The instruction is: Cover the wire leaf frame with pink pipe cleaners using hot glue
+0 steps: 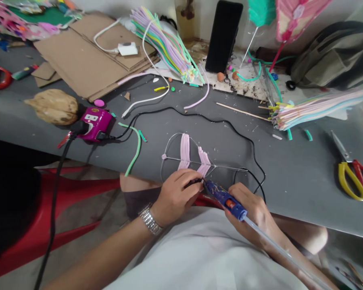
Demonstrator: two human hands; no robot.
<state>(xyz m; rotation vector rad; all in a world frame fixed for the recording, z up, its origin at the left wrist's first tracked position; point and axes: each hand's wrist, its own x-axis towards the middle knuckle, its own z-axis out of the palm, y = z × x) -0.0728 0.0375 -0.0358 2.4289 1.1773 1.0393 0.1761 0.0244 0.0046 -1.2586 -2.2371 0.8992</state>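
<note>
Wire frame (184,161) just beyond hands (177,197) (255,213)

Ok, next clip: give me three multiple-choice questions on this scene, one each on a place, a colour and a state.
1. Where are the scissors?
A) On the cardboard
B) On the right side of the gray table
C) On the red chair

2. What colour is the body of the glue gun in the right hand?
A) Green
B) Pink
C) Blue

3. How is the left hand placed?
A) Gripping the wire frame
B) Flat on the cardboard
C) Around the scissors' handles

Answers:
1. B: they lie near the table's right edge.
2. C: the body shows blue, with an orange part.
3. A: it closes on the frame beside the pink straws.
</note>
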